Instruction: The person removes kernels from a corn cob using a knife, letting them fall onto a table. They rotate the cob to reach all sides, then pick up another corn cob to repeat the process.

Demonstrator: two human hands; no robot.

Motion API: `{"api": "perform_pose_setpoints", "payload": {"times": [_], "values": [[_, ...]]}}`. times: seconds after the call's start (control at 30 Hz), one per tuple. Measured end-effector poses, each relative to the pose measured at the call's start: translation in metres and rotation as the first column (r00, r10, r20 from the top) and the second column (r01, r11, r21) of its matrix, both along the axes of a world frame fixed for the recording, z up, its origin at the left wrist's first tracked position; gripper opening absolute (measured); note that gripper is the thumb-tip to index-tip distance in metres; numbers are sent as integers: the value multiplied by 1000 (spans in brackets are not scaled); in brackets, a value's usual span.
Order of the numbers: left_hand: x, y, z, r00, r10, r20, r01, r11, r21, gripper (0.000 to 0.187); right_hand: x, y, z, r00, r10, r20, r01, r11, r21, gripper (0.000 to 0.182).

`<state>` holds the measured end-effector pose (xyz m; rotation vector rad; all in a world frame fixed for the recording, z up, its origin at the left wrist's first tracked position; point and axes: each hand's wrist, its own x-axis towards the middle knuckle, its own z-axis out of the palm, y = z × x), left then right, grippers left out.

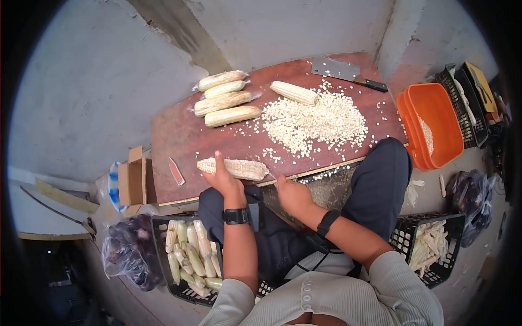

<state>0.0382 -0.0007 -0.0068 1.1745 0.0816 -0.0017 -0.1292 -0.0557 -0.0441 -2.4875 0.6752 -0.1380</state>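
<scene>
My left hand (220,179) is wrapped round a pale ear of corn (244,169), with the thumb over its top, at the front edge of the red-brown table (179,130). Close to the right tip of that ear is my right hand (293,196), its fingers closed. Something thin and pale shows between its fingertips and the ear; I cannot make out what it is. Behind them lies a heap of loose white kernels (321,122), with another ear (294,93) resting against it. Several plastic-wrapped ears (232,116) lie in a stack at the back left.
A cleaver (337,69) lies at the table's back right; a small red, pointed object (176,171) is at the front left. An orange tub (435,125) holding kernels stands at right. Black crates hold ears (193,252) and stripped pale pieces (429,244) beside my legs.
</scene>
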Motion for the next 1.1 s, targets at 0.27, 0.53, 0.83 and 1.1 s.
{"api": "perform_pose_setpoints", "payload": {"times": [0.27,0.53,0.83,1.1], "values": [[2,-8,-4,999,-13,33,10,997,79,39,17,-12,-8,999,49,19,-47,991,-122,7],[-7,-15,3,991,25,132,-43,990,132,30,40,-21,-9,997,-75,15,71,980,188,17],[-15,8,12,997,29,76,-31,999,23,27,37,-28,-22,880,-454,138,348,815,463,31],[-14,16,21,999,31,25,-29,996,-81,23,-1,-22,21,984,-151,92,138,981,139,20]]}}
